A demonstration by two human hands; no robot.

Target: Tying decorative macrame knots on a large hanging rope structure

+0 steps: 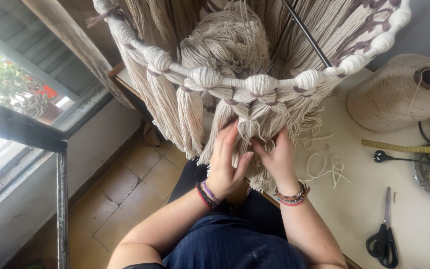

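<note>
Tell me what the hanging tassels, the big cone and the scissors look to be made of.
Tassels: matte cream cotton-like cord, judging by the loose twisted strands. Cone: the same pale cord, wound in layers. Scissors: grey metal-looking blades, black handles, probably plastic.

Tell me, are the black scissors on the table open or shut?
Shut: the scissors lie flat on the white table, blades together in one narrow line.

Head-worn view, steeply downward, close
</note>
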